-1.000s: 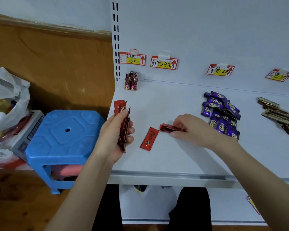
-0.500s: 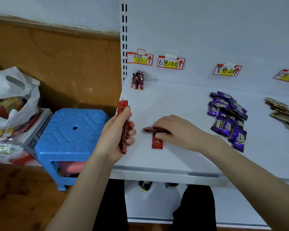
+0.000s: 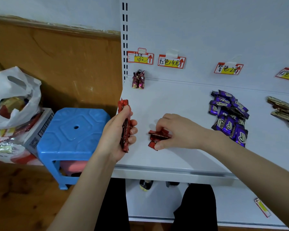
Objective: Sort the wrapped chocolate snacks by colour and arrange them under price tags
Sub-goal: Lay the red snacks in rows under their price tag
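The left hand (image 3: 113,135) hovers at the left edge of the shelf (image 3: 173,100), its thumb and curled fingers clamped on a stack of reds (image 3: 125,129); the stack stands on edge, one crimped end poking up above the thumb, the other below the palm. The right hand (image 3: 180,130) rests on the shelf just right of it, thumb and fingertips pinching a small bunch of loose reds (image 3: 157,136); these lie crossed over each other on the shelf surface, partly under the fingers, so how many there are I cannot tell. The two hands are near but apart.

Four price tags hang on the back panel; the 10 tag (image 3: 140,57) is leftmost, the red tag (image 3: 171,62) just beside it, the purple tag (image 3: 228,69) well to the right, a fourth tag (image 3: 288,74) cut by the frame edge. Two dark twists (image 3: 138,79) stand upright against the panel under the 10 tag; the purples (image 3: 228,117) lie in a loose pile below the purple tag; the golds (image 3: 284,112) lie heaped at the far right.

Left of the shelf stands a blue stool (image 3: 73,130); beside it a box (image 3: 38,125) and a white bag (image 3: 13,97) with packets inside.
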